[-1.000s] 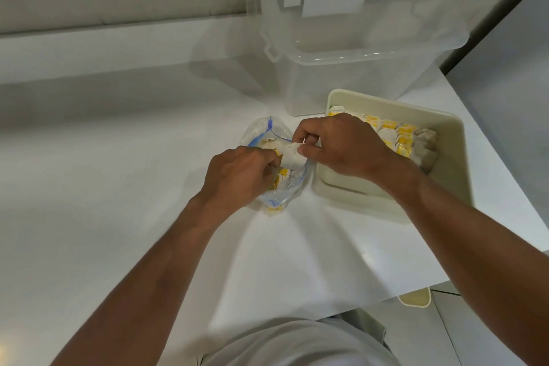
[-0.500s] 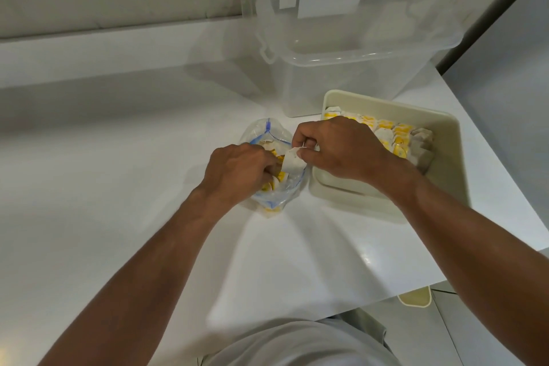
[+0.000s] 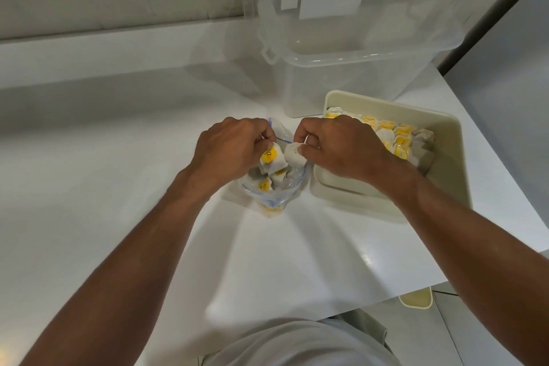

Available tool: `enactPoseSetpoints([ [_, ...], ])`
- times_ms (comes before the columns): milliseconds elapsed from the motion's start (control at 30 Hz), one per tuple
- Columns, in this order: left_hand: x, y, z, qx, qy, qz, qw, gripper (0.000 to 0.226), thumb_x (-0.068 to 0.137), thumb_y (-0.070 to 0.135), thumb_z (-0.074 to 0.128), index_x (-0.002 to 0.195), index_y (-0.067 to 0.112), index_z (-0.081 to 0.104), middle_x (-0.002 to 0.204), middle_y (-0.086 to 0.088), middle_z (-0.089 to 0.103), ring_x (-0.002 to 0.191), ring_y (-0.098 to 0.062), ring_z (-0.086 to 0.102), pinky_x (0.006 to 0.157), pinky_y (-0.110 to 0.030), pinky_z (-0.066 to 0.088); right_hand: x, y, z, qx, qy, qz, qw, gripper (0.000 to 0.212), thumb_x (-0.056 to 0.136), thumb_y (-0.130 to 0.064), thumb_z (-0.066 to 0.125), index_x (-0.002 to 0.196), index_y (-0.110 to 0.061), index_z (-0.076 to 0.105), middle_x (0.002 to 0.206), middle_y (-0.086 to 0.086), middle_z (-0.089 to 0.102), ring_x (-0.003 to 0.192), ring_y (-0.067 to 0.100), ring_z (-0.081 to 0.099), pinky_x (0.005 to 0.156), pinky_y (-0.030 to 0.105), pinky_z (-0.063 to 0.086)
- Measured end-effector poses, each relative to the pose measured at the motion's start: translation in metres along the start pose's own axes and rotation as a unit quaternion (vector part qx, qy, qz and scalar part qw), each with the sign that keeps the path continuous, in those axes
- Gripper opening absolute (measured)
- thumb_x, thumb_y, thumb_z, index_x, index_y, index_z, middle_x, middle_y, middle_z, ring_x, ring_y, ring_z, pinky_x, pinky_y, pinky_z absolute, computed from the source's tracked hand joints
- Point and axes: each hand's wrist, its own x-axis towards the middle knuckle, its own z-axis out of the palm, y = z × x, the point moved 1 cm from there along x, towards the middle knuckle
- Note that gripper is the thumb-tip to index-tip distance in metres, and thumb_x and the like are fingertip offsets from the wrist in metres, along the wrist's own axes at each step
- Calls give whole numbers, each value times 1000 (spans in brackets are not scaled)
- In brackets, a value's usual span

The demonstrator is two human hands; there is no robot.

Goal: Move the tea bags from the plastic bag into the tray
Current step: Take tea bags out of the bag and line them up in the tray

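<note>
Tea bag (image 3: 294, 157) hanging from right hand (image 3: 338, 148), fingers (image 3: 310, 144) pinching it | tray (image 3: 462, 163) lying just right, right hand nearer | left hand (image 3: 231, 148) pinching another

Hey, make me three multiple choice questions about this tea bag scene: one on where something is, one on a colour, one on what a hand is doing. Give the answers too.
1. Where is the tray relative to the bag?
A. Left of it
B. Right of it
C. Underneath it

2. What colour are the tags on the tea bags?
A. Yellow
B. Red
C. Green

3. What is the right hand doing?
A. Lying open and flat
B. Hanging idle
C. Pinching a tea bag

Answers:
1 B: the tray sits just right of the bag.
2 A: yellow tags show in both bag and tray.
3 C: its fingers pinch a tea bag above the bag's mouth.
</note>
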Motion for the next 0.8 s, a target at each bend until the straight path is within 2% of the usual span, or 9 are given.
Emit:
enactPoseSetpoints([
  [67,0,0,-1,19,16,3,1000,16,98,38,52,103,37,67,93,14,70,89,-19,59,64,-28,37,-1,-1,-2,20,7,-16,1000,11,85,-43,57,91,-35,63,80,-12,63,80,12,58,66,32,48],
  [167,0,1,-4,45,32,14,998,16,99,38,50,105,36,65,92,13,71,87,-21,60,64,-28,34,-1,-1,-6,55,6,-22,998,6,83,-42,59,81,-38,62,62,-11,53,67,8,53,64,36,49],
  [267,1,0,-5,55,35,23,998,13,101,38,47,105,34,59,91,11,70,83,-23,60,63,-29,36,-2,1,-8,92,-11,-21,996,4,81,-37,67,81,-36,64,63,-17,61,64,3,57,68,34,51],
  [333,3,-2,-5,15,12,23,1000,10,100,35,49,103,33,59,89,12,70,81,-21,63,64,-32,44,-3,-1,-9,129,-25,-16,991,12,78,-40,76,81,-32,68,70,-19,67,69,0,61,69,28,51],
  [433,7,-4,-5,-104,-40,-9,994,10,93,26,61,100,31,67,83,13,72,76,-12,67,71,-34,53,-2,-3,-9,157,-22,-5,987,24,70,-51,81,77,-31,70,69,-17,67,71,-1,63,65,19,47],
  [533,8,-5,-4,-169,-53,-32,984,19,87,14,68,102,25,74,82,10,73,78,-9,66,78,-33,56,-1,0,-8,156,-19,5,988,14,75,-30,78,85,-33,69,71,-16,65,71,0,61,68,23,47],
  [600,7,-5,-4,-161,-32,-31,986,19,86,14,68,94,30,75,80,14,71,81,-9,67,77,-33,56,-2,2,-8,176,-32,15,984,25,77,-19,74,96,-32,65,76,-14,69,73,2,63,69,23,47],
  [700,7,-5,-2,-109,-11,-25,994,18,86,19,65,88,36,74,75,21,65,82,-8,66,73,-32,54,-2,4,-10,181,-37,30,982,31,78,-17,73,105,-28,64,79,-14,73,74,-1,64,68,17,46],
  [800,5,-5,4,-91,-29,1,995,27,82,10,65,100,29,73,86,14,70,87,-13,68,79,-35,56,0,4,-11,157,-30,39,986,22,76,-19,75,96,-28,70,75,-15,71,74,-6,63,67,14,46],
])
